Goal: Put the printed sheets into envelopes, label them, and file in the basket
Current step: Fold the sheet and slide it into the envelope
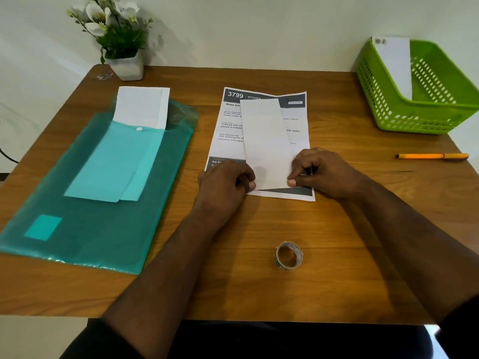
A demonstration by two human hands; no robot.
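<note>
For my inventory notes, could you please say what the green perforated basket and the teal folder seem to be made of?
Green perforated basket: apparently rigid moulded plastic, given its uniform slotted walls. Teal translucent folder: probably thin glossy plastic film; envelopes show through it.

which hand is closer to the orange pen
Right. The right hand pinches the white envelope's near corner, with bare table between it and the orange pen off to its right. The left hand grips the envelope's opposite corner, farther from the pen.

Envelope (264,141) hides printed sheet (228,130) middle text (small print unreadable); basket (404,110) cropped right.
</note>
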